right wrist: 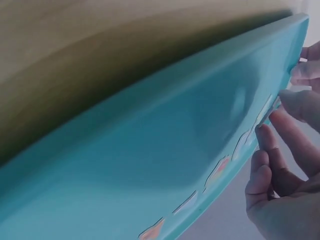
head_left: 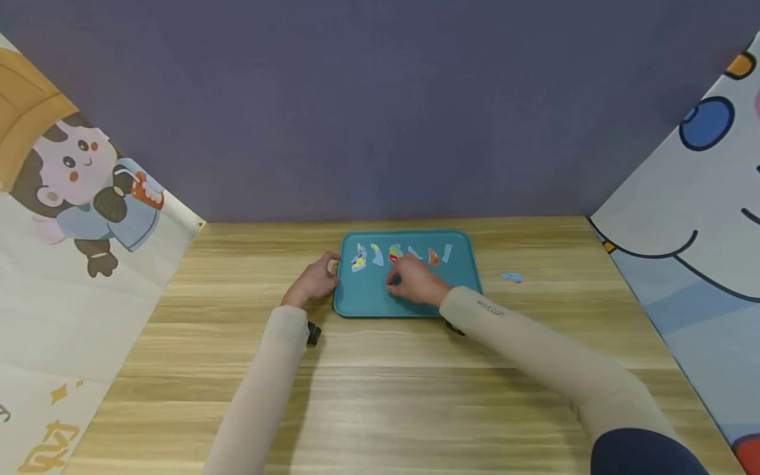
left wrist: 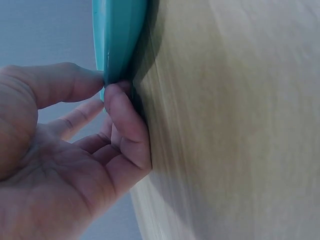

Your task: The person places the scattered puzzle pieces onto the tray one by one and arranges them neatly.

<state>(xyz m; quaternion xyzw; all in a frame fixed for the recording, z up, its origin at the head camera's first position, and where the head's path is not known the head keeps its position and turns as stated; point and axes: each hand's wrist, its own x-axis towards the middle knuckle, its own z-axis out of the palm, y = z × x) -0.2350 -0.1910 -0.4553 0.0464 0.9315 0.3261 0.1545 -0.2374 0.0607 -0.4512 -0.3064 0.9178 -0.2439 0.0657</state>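
My left hand [head_left: 317, 280] holds the left edge of a teal tray [head_left: 368, 297], thumb on the rim and curled fingers underneath in the left wrist view. Over the middle of the tray, my right hand [head_left: 415, 280] has its thumb and forefinger close together. The right wrist view shows a thin puzzle piece [right wrist: 271, 111] edge-on between those fingertips. Several irregular puzzle pieces lie in a row along the tray's far half: a yellow and purple one [head_left: 359, 258], a pale blue and yellow one [head_left: 377, 255], a red and green one [head_left: 394, 253], an orange one [head_left: 433, 256] and a pale blue one [head_left: 447, 253].
Another light blue piece [head_left: 512, 277] lies on the wooden table [head_left: 368, 396], right of the tray. A dark grey panel [head_left: 380, 119] rises behind the table. Printed cartoon panels stand at the left [head_left: 77, 218] and right [head_left: 659, 224].
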